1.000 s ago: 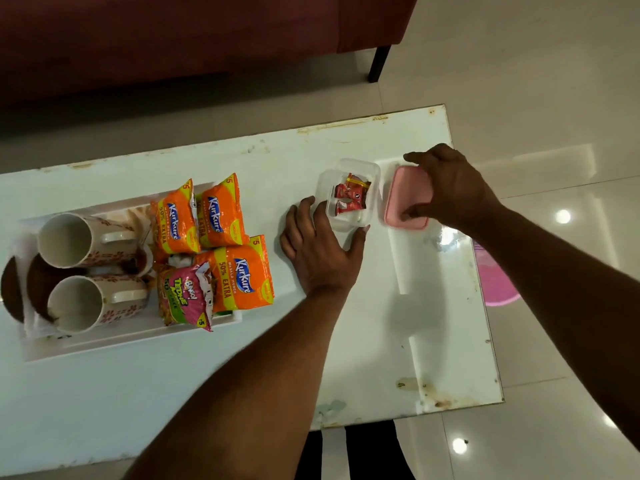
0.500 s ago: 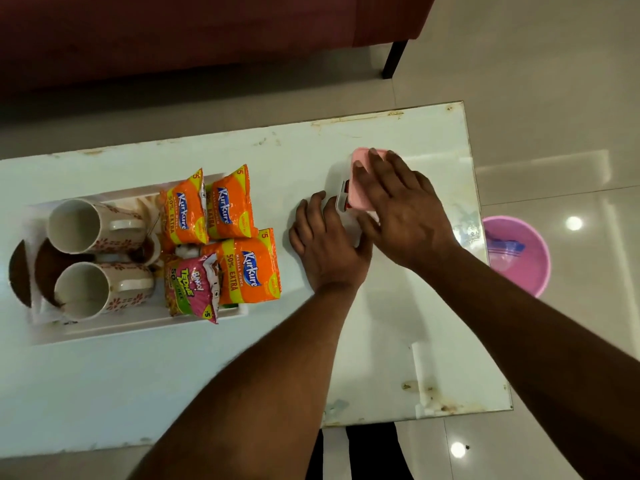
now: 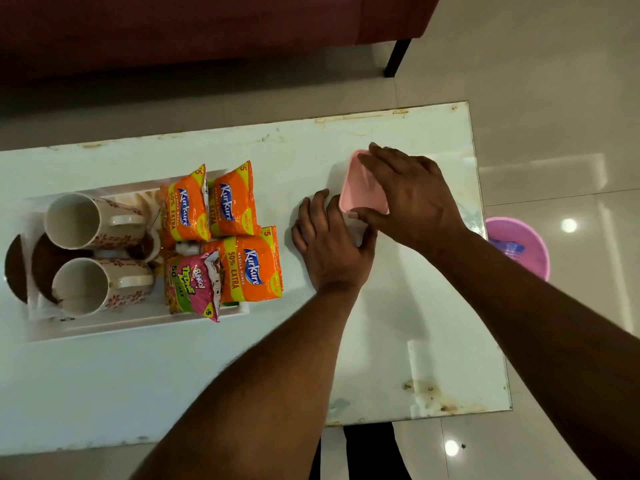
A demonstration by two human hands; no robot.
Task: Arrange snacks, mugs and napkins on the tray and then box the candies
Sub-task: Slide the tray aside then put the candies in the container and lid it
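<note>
A pink lid (image 3: 360, 188) lies on top of the clear candy box, which is almost wholly hidden beneath it and my hands. My right hand (image 3: 412, 199) presses on the lid from above, fingers spread over it. My left hand (image 3: 329, 244) rests against the box's near left side, holding it. On the left, a white tray (image 3: 138, 323) carries two flowered mugs (image 3: 93, 223) lying on their sides, three orange snack packets (image 3: 249, 265) and a pink snack packet (image 3: 194, 285). White napkins (image 3: 38, 306) lie under the mugs.
The white table (image 3: 433, 341) has worn, stained corners at the near right. A pink bucket (image 3: 519, 244) stands on the tiled floor beyond the table's right edge. A dark red sofa (image 3: 207, 29) lies behind the table.
My right hand lifted the pink lid from the table to the right of the box and set it over the box, hiding the candies. My left hand stayed against the box.
</note>
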